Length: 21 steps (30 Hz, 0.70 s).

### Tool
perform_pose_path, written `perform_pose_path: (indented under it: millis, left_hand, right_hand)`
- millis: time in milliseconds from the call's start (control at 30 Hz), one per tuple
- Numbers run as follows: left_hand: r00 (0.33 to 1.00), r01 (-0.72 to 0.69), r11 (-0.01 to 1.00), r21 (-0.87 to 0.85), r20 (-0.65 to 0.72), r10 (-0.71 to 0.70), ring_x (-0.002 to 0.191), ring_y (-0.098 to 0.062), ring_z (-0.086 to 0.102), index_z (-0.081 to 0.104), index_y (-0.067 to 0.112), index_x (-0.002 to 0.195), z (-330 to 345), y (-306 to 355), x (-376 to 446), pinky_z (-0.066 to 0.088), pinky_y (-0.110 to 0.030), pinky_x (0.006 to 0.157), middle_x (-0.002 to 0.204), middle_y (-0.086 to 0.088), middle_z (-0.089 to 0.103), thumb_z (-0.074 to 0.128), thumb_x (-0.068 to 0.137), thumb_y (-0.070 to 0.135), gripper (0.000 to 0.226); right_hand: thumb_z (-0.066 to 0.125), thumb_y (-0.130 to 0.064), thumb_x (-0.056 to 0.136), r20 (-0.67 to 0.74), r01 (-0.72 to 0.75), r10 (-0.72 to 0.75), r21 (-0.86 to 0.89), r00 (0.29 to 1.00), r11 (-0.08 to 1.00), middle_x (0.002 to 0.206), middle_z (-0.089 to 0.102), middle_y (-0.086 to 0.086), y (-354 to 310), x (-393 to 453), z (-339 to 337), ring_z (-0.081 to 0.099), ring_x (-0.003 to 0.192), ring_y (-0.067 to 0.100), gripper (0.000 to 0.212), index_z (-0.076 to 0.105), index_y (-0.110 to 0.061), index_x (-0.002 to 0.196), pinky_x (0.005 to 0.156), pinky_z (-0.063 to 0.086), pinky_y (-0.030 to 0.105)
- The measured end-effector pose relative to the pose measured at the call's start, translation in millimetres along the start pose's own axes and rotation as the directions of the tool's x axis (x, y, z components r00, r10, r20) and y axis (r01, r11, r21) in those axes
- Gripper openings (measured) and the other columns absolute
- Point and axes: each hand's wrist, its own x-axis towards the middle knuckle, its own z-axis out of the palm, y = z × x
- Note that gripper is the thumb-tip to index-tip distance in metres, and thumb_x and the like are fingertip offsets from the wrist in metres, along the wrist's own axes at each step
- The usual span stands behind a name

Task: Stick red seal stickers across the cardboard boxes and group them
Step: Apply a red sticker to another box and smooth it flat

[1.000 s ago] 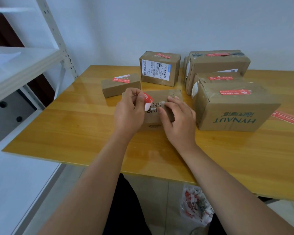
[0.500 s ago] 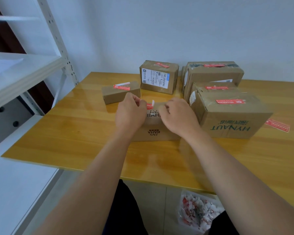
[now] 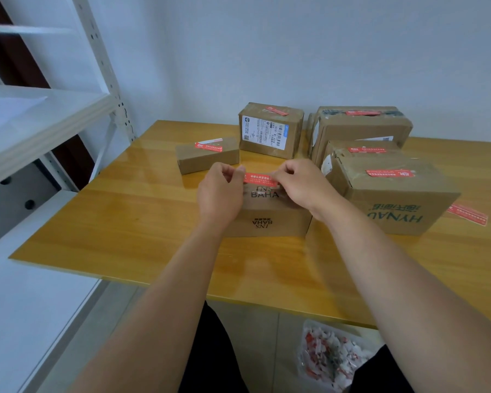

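Both arms outstretched, left hand point(image 3: 220, 191) and right hand point(image 3: 301, 184) level, fingertips pinched, facing each other.

Table point(image 3: 142, 222): wood-grain top, glossy, with visible reflections. Boxes: matt brown cardboard; the box point(image 3: 270, 219) below the hands carries dark print, and the box point(image 3: 391, 199) right of the hands has creased, worn edges. Sticker point(image 3: 260, 178) between the hands: red, smooth, slightly shiny. Label point(image 3: 264, 133) beyond the hands: white paper. Shelf point(image 3: 40, 123) left of the hands: white painted metal.
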Motion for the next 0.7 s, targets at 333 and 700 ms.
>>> perform_pose_path:
  millis: [333, 700]
  left_hand:
    - [0.999, 0.016, 0.99, -0.14, 0.039, -0.011, 0.069, -0.007, 0.057, 0.069, 0.021, 0.091, -5.8, 0.5, 4.0, 0.05, -0.027, 0.067, 0.081, 0.006, 0.068, 0.063, 0.093, 0.037, 0.018]
    - [0.997, 0.049, 0.981, -0.188, 0.072, -0.036, 0.069, -0.007, 0.061, 0.07, 0.022, 0.093, -6.0, 1.3, 3.9, 0.051, -0.024, 0.066, 0.083, 0.007, 0.069, 0.069, 0.09, 0.033, 0.011]
  right_hand:
    - [0.056, -0.022, 0.099, -0.051, 0.009, -0.002, 0.143, 0.999, 0.99, 0.072, 0.072, -0.002, 6.8, 1.0, -7.9, 0.065, 0.06, 0.006, 0.012, 0.064, -0.014, 0.094, 0.064, 0.046, 0.025]
    - [0.062, -0.022, 0.094, -0.069, -0.014, 0.024, 0.139, 0.997, 0.99, 0.087, 0.07, 0.002, 7.0, 1.4, -5.4, 0.065, 0.086, 0.017, 0.011, 0.07, -0.016, 0.091, 0.083, 0.053, 0.036]
